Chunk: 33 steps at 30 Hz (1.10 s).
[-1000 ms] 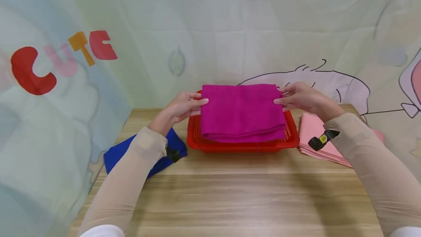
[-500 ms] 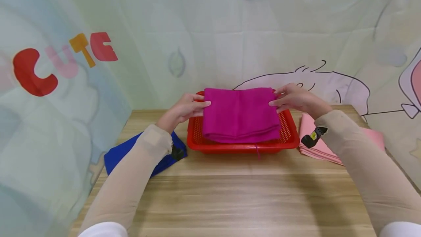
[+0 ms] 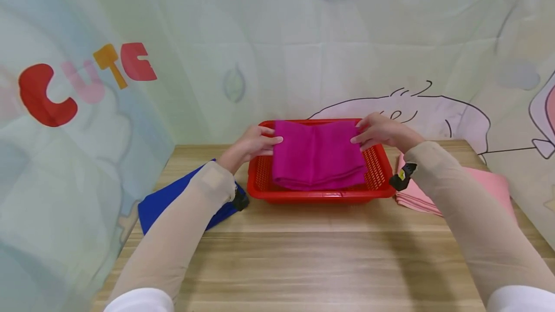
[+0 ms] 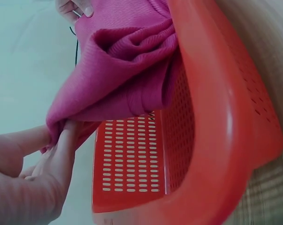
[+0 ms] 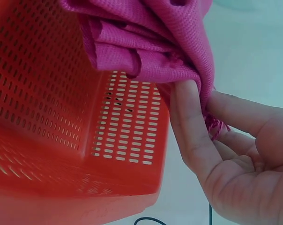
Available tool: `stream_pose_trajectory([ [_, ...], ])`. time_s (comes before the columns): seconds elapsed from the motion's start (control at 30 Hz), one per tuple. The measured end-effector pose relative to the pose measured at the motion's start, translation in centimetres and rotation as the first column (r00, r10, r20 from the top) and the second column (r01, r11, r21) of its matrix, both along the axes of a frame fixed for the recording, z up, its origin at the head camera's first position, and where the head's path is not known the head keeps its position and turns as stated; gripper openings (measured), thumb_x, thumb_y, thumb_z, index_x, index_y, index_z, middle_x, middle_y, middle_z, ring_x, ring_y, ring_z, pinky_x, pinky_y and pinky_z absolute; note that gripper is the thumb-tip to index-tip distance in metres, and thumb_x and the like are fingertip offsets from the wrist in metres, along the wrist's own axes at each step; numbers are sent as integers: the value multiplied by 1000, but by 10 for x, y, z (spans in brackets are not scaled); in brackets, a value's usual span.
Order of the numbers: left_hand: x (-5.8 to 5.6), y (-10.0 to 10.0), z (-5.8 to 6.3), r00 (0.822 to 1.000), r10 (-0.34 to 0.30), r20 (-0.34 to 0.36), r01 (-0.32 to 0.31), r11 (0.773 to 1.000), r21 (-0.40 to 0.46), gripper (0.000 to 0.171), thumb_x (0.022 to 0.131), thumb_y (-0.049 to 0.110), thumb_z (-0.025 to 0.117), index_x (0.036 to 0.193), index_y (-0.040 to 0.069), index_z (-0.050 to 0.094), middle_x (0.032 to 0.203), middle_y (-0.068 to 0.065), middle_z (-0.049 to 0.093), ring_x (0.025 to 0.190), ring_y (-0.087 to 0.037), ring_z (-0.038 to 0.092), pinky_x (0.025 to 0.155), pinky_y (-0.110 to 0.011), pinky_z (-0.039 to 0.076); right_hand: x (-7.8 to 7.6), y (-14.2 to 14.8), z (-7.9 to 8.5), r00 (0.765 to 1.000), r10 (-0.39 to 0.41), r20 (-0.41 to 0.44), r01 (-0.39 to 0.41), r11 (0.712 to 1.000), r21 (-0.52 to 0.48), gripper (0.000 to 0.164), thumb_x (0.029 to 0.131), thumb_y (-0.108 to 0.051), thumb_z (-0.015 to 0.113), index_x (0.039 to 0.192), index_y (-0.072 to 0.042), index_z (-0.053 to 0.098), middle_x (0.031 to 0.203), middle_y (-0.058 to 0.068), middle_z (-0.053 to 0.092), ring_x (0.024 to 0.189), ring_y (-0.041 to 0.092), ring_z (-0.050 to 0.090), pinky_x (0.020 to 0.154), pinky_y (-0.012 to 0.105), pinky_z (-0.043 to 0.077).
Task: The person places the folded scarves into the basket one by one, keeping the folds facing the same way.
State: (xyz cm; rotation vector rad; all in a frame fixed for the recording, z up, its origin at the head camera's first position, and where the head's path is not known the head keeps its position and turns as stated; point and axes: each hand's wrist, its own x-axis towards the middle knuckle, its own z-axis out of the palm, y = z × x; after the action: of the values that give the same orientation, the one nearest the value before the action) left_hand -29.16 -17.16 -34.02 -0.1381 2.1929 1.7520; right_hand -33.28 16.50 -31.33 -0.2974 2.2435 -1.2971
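A folded magenta cloth (image 3: 318, 155) hangs over and partly inside a red plastic basket (image 3: 329, 198) with slotted walls. My left hand (image 3: 255, 142) pinches the cloth's left edge between thumb and fingers. At the opposite edge, my right hand (image 3: 380, 131) pinches it the same way. In the left wrist view the cloth's folds (image 4: 127, 70) droop beside the basket's rim (image 4: 221, 140). The right wrist view shows layered folds and a short magenta fringe (image 5: 215, 125) by the fingers. The basket's floor is mostly hidden under the cloth.
A folded blue cloth (image 3: 169, 201) lies left of the basket, partly under my left forearm. On the right is a folded pink cloth (image 3: 485, 184), partly behind my right forearm. All stand on a wooden table (image 3: 321, 259) before a printed curtain (image 3: 277, 37).
Both hands have come closer together and a little lower, bringing the magenta cloth down into the basket. The cloth now sags in the middle, and more of the basket's rim shows.
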Motion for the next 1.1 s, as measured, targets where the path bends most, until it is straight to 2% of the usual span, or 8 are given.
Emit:
stream_pose_trajectory([
  [0.23, -5, 3, -4, 1000, 14, 12, -13, 999, -36, 62, 97, 15, 66, 149, -4, 39, 131, -23, 60, 112, -34, 65, 91, -40, 54, -4, -4, -3, 1000, 11, 15, -12, 999, 52, 65, 94, -1, 67, 143, 19, 30, 115, 26, 50, 70, 16, 67, 74, 33, 59],
  [0.47, -8, 6, -7, 1000, 3, 25, -1, 998, -60, 55, 97, 14, 67, 144, -4, 46, 125, -24, 63, 98, -30, 69, 89, -40, 55, -10, -6, -8, 999, 2, 43, -5, 997, 78, 63, 94, 1, 66, 142, 20, 29, 124, 30, 45, 74, 17, 67, 75, 33, 59],
  [0.87, -16, 5, -12, 998, -1, 58, 4, 999, -49, 59, 96, 11, 66, 147, -5, 41, 125, -24, 61, 87, -25, 70, 92, -44, 53, -13, -11, -14, 1000, 6, 31, -10, 990, 138, 65, 94, -2, 68, 144, 17, 31, 125, 30, 46, 83, 22, 69, 78, 35, 58],
  [1.1, -20, 7, -16, 997, -12, 80, 17, 998, -53, 61, 96, 10, 66, 148, -7, 39, 128, -24, 58, 87, -26, 70, 92, -45, 53, -16, -12, -18, 999, 14, 44, -21, 986, 163, 65, 93, -2, 68, 144, 16, 31, 127, 30, 44, 82, 23, 69, 78, 35, 59],
])
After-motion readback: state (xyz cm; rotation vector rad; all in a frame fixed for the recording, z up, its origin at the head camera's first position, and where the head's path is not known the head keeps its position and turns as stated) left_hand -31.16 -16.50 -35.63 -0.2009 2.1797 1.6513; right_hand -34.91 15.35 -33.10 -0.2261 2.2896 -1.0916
